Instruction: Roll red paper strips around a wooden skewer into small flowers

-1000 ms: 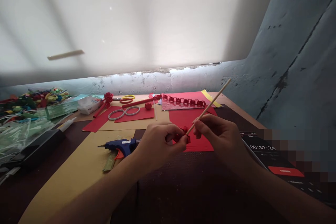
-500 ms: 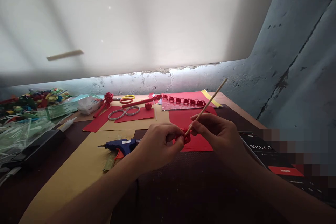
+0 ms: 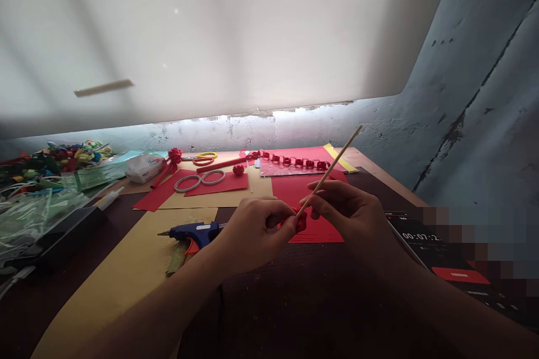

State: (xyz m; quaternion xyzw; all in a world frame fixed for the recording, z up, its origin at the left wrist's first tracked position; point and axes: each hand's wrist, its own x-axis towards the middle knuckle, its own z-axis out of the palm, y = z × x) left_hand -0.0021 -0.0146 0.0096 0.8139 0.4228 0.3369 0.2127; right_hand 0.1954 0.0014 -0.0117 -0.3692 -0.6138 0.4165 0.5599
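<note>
My left hand (image 3: 259, 233) pinches a small red paper piece (image 3: 301, 221), shaped like a curled flower, between thumb and fingers. My right hand (image 3: 347, 207) is closed round a thin wooden stick (image 3: 332, 165), which slants up to the right. The stick's lower end meets the red paper at my left fingertips; exactly how far it goes in is hidden. Beyond my hands lie sheets of red paper (image 3: 324, 230). A blue glue gun (image 3: 191, 231) rests left of my left hand, its nozzle pointing left.
Two grey rings (image 3: 187, 183), a red paper flower (image 3: 238, 170), scissors (image 3: 205, 157) and a red paper chain (image 3: 295, 162) lie further back. At left are a black box (image 3: 59, 241) and a heap of plastic bags (image 3: 33, 213). A phone (image 3: 438, 258) showing a timer lies right.
The stick and the fingers of my right hand have shifted very slightly at the red paper. My left hand keeps its grip, and the other things stay in place.
</note>
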